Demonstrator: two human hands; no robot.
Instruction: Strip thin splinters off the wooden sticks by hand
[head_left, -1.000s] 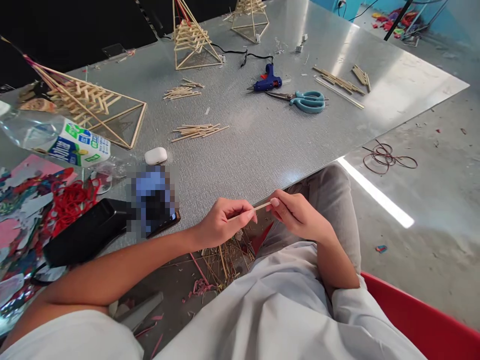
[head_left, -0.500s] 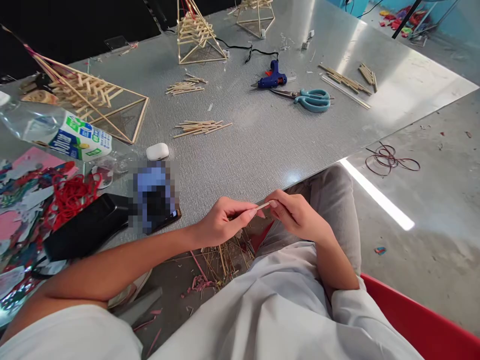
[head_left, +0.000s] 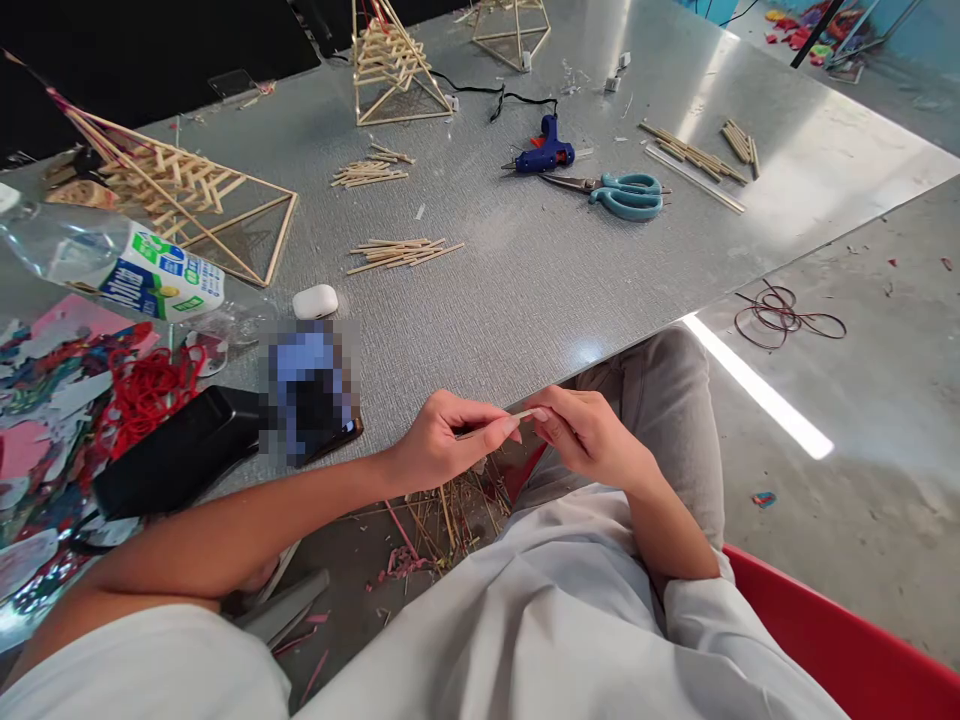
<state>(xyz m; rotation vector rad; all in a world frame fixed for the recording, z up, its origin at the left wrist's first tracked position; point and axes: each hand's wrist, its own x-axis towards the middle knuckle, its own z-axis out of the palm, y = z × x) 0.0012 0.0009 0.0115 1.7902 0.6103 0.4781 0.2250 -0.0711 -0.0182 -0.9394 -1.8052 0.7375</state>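
- Below the near edge of the counter (head_left: pixel 525 290), above the lap: both hands meet on one thin wooden stick (head_left: pixel 491 424)
- Left hand (head_left: pixel 439 440): grip closed on the stick, thumb and fingertips pinching it along its length
- Right hand (head_left: pixel 592 435): grip closed on the stick's other end, fingers curled around it
- Stick lies nearly level between the two hands, clear of the counter surface
- Floor beneath the hands: loose heap of stick offcuts (head_left: pixel 450 510) with pink scraps beside it
- Counter, middle: small bundle of cut sticks (head_left: pixel 401 254); a second bundle (head_left: pixel 369 172) lies farther back
- Counter, far side: blue glue gun (head_left: pixel 546 155) just beside teal-handled scissors (head_left: pixel 619 195); more sticks (head_left: pixel 694 160) to their right
- Counter, left: stick-built pyramid frame (head_left: pixel 180 205), plastic bottle (head_left: pixel 112 265) lying on its side, white earbud case (head_left: pixel 315 301), black phone (head_left: pixel 180 455), red rubber bands (head_left: pixel 146 385) on coloured paper scraps
- Counter, far back: two smaller stick pyramids (head_left: pixel 390 65)
- Floor, right: coil of dark wire (head_left: pixel 784 315); red chair edge (head_left: pixel 847 640) at lower right
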